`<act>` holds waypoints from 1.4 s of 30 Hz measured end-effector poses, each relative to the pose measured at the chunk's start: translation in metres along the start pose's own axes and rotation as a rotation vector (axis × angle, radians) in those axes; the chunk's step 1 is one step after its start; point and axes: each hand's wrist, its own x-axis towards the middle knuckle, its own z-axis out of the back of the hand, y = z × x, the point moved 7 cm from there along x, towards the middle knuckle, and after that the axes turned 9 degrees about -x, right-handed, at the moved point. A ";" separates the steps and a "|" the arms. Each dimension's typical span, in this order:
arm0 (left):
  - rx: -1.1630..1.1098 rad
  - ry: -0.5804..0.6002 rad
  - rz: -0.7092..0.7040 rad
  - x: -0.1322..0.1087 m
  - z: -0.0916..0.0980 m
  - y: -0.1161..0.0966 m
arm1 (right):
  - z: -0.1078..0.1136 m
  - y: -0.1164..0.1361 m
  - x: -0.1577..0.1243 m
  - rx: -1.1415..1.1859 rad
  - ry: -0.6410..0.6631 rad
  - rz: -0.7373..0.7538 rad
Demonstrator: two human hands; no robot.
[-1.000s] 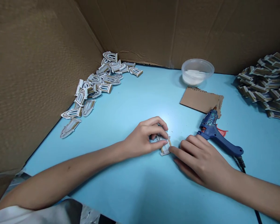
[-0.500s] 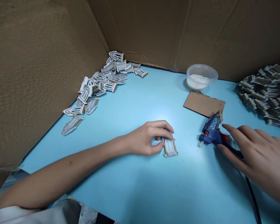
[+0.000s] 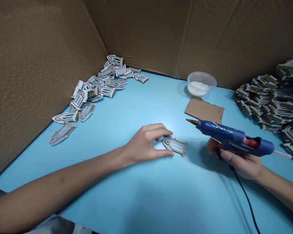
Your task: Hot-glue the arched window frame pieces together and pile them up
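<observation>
A small arched window piece [image 3: 175, 146], made of white and tan card, lies flat on the blue table [image 3: 136, 198] with its arch turned toward my left hand [image 3: 146, 144]. My left fingers and thumb close around the arched end from either side. My right hand [image 3: 239, 164] grips a blue hot glue gun [image 3: 230, 138] from below, just above the table. The gun's brass nozzle [image 3: 191, 121] points left, a short way from the window piece. Part of my right hand is hidden behind the gun.
A loose heap of window pieces [image 3: 95, 87] lies in the far left corner. A larger stacked pile [image 3: 268, 100] fills the right side. A plastic tub of white material [image 3: 201, 84] and a cardboard scrap [image 3: 204, 110] lie ahead, with cardboard walls [image 3: 39, 81] behind and the gun's black cord [image 3: 244, 191] below.
My right hand has picked up the glue gun and raised it, nozzle to the left. The window piece has turned from upright to sideways under my left hand.
</observation>
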 end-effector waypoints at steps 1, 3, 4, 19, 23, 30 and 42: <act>0.002 0.004 0.020 0.000 0.000 0.001 | -0.008 -0.004 0.003 0.098 0.039 -0.025; 0.001 0.034 0.064 0.000 0.000 0.004 | -0.022 -0.005 0.005 0.186 0.146 -0.023; 0.001 0.055 0.079 0.000 -0.001 0.005 | -0.026 -0.005 0.006 0.178 0.193 -0.033; 0.006 0.150 0.080 0.003 -0.003 0.006 | -0.029 0.013 0.016 -0.194 0.330 0.142; 0.009 0.154 0.071 0.003 -0.004 0.006 | -0.031 0.018 0.016 -0.258 0.352 0.203; 0.010 0.148 0.081 0.003 -0.007 0.006 | -0.033 0.016 0.018 -0.263 0.335 0.169; 0.089 0.087 0.110 -0.004 -0.010 0.000 | -0.033 0.007 0.013 -0.287 0.310 0.088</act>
